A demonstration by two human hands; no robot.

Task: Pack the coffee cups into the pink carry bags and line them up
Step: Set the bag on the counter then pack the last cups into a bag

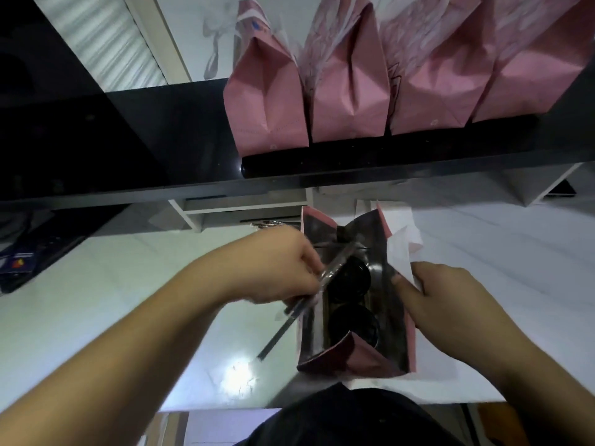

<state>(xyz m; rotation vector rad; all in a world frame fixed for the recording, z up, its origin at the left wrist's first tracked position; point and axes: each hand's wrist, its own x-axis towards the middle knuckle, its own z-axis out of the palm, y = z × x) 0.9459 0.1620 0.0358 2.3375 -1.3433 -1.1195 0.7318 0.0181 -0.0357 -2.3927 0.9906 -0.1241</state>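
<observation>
An open pink carry bag stands on the white counter in front of me. Inside it two coffee cups with black lids sit one behind the other, the far cup and the near cup. My left hand grips wrapped dark straws slanting across the bag's left rim, their lower end hanging outside the bag. My right hand pinches the bag's right wall, with a white paper flap beside its fingers. Several closed pink bags stand in a row on the black shelf above.
The black shelf overhangs the back of the white counter. A dark device lies at the counter's far left. My dark-clothed body is at the counter's front edge.
</observation>
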